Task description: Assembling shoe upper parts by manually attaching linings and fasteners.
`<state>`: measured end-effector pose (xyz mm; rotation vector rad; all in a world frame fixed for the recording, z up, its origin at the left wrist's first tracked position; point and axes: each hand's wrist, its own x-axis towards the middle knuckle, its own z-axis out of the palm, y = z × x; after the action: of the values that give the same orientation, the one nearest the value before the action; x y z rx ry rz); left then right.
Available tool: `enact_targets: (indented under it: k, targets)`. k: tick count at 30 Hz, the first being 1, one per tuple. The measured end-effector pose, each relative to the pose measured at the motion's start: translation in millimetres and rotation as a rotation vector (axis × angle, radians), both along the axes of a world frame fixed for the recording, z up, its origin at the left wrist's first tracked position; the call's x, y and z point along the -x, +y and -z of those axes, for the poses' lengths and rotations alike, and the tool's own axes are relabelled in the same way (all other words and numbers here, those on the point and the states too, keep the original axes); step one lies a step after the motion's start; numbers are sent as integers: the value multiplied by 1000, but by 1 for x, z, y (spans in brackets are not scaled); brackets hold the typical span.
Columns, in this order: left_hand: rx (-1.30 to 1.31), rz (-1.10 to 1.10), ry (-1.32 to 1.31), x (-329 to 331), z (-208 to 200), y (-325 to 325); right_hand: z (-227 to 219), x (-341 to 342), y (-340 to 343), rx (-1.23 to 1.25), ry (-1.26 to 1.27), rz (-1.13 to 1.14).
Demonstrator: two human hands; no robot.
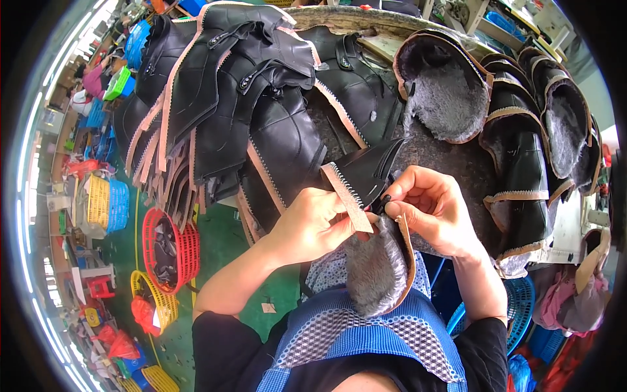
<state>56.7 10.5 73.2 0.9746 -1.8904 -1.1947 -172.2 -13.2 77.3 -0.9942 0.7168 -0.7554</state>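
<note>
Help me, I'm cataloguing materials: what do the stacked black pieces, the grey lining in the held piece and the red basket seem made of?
Stacked black pieces: leather or synthetic leather, smooth with a soft shine and creases.
Grey lining: plush pile, perhaps synthetic fur or shearling, given its fuzzy, tufted surface.
Red basket: probably moulded plastic, from its even colour and regular openings.

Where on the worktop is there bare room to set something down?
One patch of dark worktop shows bare, bordered by the right hand, the single fur-lined piece beyond it and the stacked pieces at right. That stack and the heaped black pieces at left are the crowded parts.
</note>
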Motion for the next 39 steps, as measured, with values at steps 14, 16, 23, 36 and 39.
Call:
enact_targets:
  k: [14,16,23,36,39]
  targets:
    - [-554,64,473,-4,7,-1,0,-1,-2,77,19,-25]
    - [-563,57,458,-4,8,-2,1,-3,-1,86,17,-11]
    - [-556,105,496,-6,12,-3,5,-4,-1,131,59,18]
    - [-642,170,654,-8,22,-4,4,-5,-1,225,106,-2]
    - [-652,76,560,-4,19,-3,4,-4,-1,249,152,-2]
